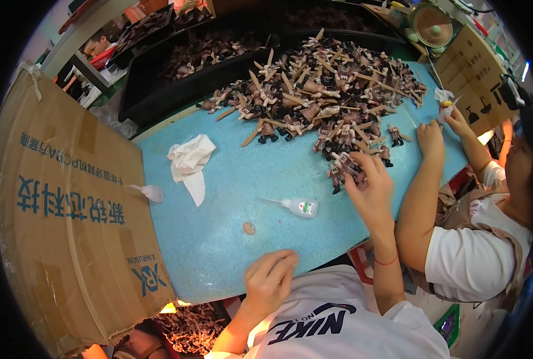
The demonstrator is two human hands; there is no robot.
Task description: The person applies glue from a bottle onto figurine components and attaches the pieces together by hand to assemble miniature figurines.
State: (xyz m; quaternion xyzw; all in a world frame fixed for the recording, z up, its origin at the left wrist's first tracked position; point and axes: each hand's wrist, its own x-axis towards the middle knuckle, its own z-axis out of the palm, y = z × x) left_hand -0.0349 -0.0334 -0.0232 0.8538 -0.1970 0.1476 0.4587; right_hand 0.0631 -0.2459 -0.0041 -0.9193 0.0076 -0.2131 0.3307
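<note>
My right hand (371, 188) reaches to the near edge of a large heap of small figurines (314, 90). Its thumb and fingers close around one brown and pale toy figurine (341, 166) with dark feet. Close to the front edge of the blue tabletop (230, 257), my left hand (271, 276) is closed, its fingers curled together; what they hold, if anything, is hidden. Between my hands and the heap lies a small white squeeze bottle (300, 207) with a thin nozzle, on its side. A small round tan piece (249, 228) rests left of it.
A tall cardboard box (81, 209) walls the left side, with another small bottle (152, 192) beside it. Crumpled white tissue (190, 158) lies nearby. Black bins (152, 78) stand behind. At right, a co-worker's arm (422, 197) rests on the table; a fan (433, 27) stands beyond.
</note>
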